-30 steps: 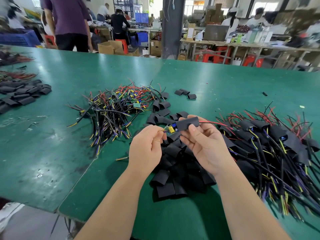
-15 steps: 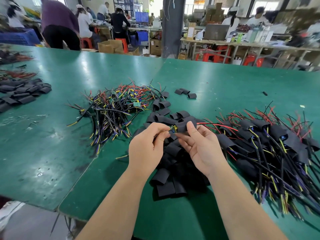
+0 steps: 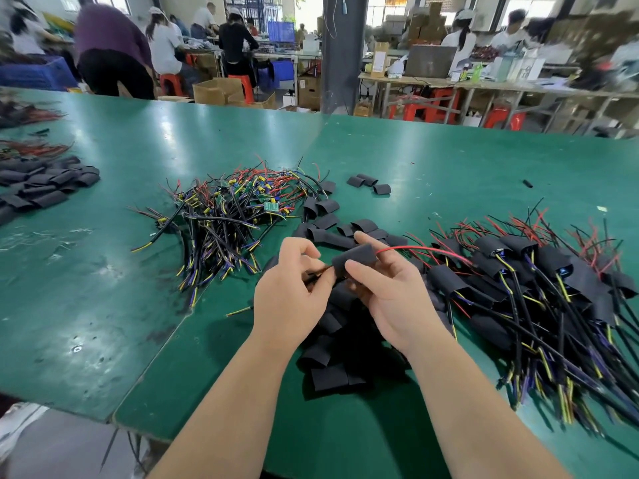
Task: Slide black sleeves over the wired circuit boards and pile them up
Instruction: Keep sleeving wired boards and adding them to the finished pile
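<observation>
fingers (image 3: 304,250) of our left hand (image 3: 287,305) are curled in with the thumb against them, pinching the dark wires (image 3: 316,275) that stick out of the left end of a black sleeve (image 3: 354,259). our right hand (image 3: 397,305) grips that sleeve just beside them, thumb on the near side and forefinger on the far side, clamped on the tube. we hold the sleeve lifted off the desk (image 3: 103,305), roughly level between the two hands, above a heap of empty black sleeves (image 3: 332,340). a red wire (image 3: 425,250) runs out of its right end and off to the right. we cannot see the board inside it.

across the desk from the left we see a spread of empty sleeves (image 3: 45,184) at the far left edge. next comes a tangle of bare wired circuit boards (image 3: 228,216), green boards showing among black, yellow and red leads. the heap sits right under our hands, and three stray sleeves (image 3: 369,184) lie farther back, near each other. on the right is the pile of sleeved boards (image 3: 536,292), its leads fanned toward the near right corner. a small black bit (image 3: 527,183) lies alone far back on the right. beyond the desk, blurred, people (image 3: 235,43) work at other desks with red stools (image 3: 428,108) beside them.
</observation>
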`<move>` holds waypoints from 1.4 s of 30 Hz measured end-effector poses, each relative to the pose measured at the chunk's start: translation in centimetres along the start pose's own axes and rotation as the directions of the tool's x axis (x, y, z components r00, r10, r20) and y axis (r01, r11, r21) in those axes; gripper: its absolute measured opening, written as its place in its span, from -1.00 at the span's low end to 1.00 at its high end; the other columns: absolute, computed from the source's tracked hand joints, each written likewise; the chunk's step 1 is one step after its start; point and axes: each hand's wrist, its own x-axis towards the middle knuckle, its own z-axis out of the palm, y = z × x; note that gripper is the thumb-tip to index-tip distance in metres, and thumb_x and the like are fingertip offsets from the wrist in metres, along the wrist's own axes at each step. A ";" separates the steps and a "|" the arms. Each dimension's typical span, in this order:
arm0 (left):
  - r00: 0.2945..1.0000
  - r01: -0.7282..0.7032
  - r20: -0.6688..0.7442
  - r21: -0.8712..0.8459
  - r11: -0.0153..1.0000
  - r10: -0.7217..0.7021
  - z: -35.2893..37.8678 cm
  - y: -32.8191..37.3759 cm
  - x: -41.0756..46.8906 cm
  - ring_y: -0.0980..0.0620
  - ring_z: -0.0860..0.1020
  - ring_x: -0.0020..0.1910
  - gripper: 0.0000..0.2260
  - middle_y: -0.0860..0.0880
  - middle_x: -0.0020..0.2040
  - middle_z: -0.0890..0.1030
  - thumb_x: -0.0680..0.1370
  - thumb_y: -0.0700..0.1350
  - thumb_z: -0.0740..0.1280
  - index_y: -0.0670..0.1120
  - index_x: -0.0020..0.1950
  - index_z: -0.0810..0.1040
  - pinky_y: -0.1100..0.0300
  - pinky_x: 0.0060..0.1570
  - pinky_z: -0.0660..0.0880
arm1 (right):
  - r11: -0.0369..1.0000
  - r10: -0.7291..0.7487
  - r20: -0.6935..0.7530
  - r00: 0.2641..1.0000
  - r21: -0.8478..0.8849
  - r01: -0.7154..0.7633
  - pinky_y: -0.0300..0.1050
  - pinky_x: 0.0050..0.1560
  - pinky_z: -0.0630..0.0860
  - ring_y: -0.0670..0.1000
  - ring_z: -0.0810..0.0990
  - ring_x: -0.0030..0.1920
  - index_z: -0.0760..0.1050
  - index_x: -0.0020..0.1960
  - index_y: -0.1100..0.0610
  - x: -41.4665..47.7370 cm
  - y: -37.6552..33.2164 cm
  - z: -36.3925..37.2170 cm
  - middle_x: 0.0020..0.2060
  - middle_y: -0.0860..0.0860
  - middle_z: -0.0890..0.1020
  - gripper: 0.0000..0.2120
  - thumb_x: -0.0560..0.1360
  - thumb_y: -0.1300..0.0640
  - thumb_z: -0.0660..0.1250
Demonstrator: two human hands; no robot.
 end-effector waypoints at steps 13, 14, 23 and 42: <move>0.942 0.334 -0.121 0.277 0.901 -0.313 -0.6 -1.7 0.8 -0.10 0.39 0.10 -0.77 -0.02 0.09 0.50 0.46 -0.24 0.31 -0.04 0.09 0.48 0.11 0.02 0.28 | 0.371 -0.670 -0.280 0.688 -0.929 -0.016 -0.15 -0.06 0.47 0.00 0.64 -0.18 0.57 -0.06 0.03 0.2 -12.6 -6.5 -0.16 0.03 0.69 -0.90 0.43 0.12 0.42; 0.932 0.363 -0.120 0.352 0.863 -0.343 -0.7 -1.8 0.7 -0.11 0.35 0.15 -0.74 -0.02 0.15 0.47 0.45 -0.22 0.31 -0.02 0.12 0.49 0.10 0.04 0.25 | 0.254 -0.691 -0.260 0.675 -0.961 -0.110 -0.11 0.01 0.43 0.09 0.63 -0.05 0.58 0.00 0.06 0.1 -12.8 -7.0 -0.06 0.08 0.68 -0.87 0.45 0.11 0.40; 0.882 0.430 -0.083 0.543 0.721 -0.464 -1.2 -2.0 0.8 -0.10 0.35 0.23 -0.70 0.00 0.26 0.45 0.54 0.00 0.23 0.10 0.27 0.47 0.00 0.21 0.21 | 0.111 -0.605 -0.189 0.773 -0.982 -0.153 0.13 0.14 0.32 0.25 0.43 0.17 0.56 0.15 0.08 -0.1 -4.8 -5.0 0.16 0.15 0.51 -0.73 0.45 0.19 0.35; 0.955 0.013 0.098 0.929 0.370 -0.279 -2.6 -5.3 7.2 -0.06 0.49 -0.09 -0.77 0.06 -0.39 0.40 0.57 0.05 0.28 0.03 -0.27 0.46 0.05 -0.04 0.19 | 0.209 -0.440 -0.089 0.894 -0.978 0.006 0.12 0.18 0.33 0.13 0.45 0.13 0.59 0.06 0.12 -0.1 -1.1 -4.4 0.06 0.06 0.56 -0.78 0.46 0.30 0.32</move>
